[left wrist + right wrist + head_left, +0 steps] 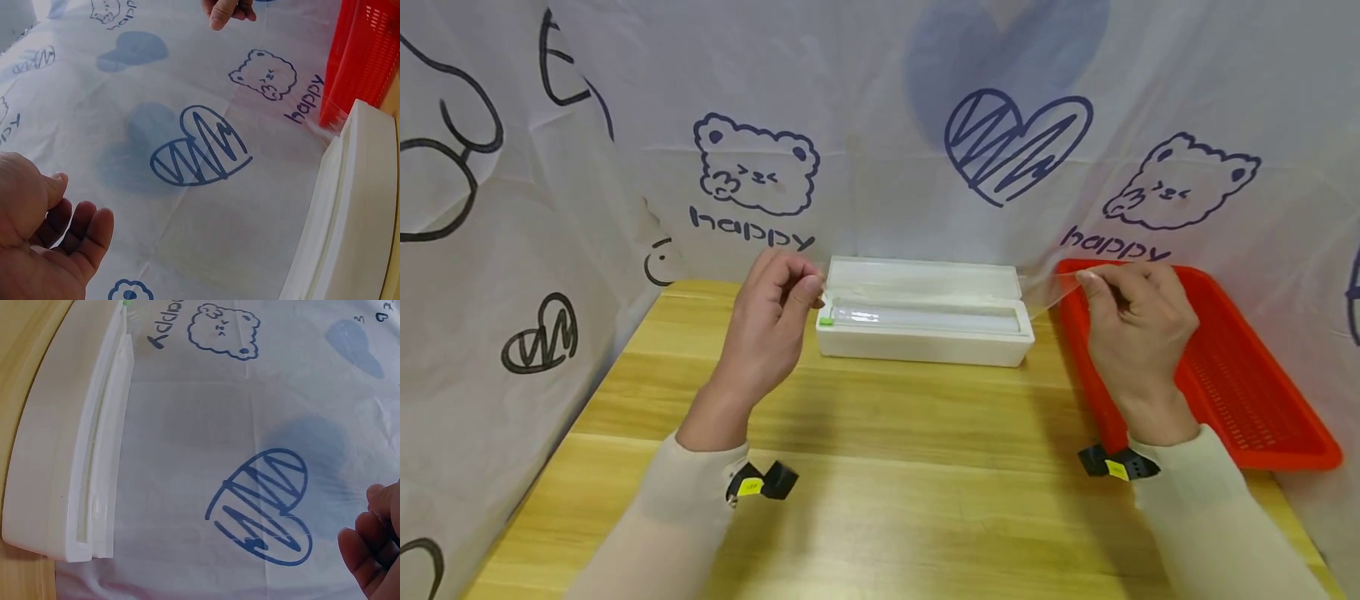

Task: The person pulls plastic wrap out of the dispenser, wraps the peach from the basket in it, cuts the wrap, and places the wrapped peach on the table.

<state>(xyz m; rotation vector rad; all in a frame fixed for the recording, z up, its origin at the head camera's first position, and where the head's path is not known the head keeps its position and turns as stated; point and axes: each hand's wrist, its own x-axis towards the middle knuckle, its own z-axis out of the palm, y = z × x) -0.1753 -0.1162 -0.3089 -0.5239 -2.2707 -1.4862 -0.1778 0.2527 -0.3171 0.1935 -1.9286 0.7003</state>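
A long white cling film dispenser box (pixel 925 345) stands at the back of the wooden table with its lid (pixel 921 279) raised. Inside lies a clear roll of film (pixel 925 318), and a green tab (pixel 826 322) shows at the box's left end. Thin transparent cling film (pixel 1051 290) stretches up from the box toward both hands. At the box's left end, my left hand (pixel 767 321) pinches one corner between thumb and forefinger. My right hand (pixel 1138 333) pinches the other side, right of the box and over the basket's near-left edge.
A red plastic basket (pixel 1318 446) with a perforated bottom sits at the right of the wooden table (pixel 910 492). A white cloth (pixel 880 167) printed with hearts and bears hangs behind the box and along the sides.
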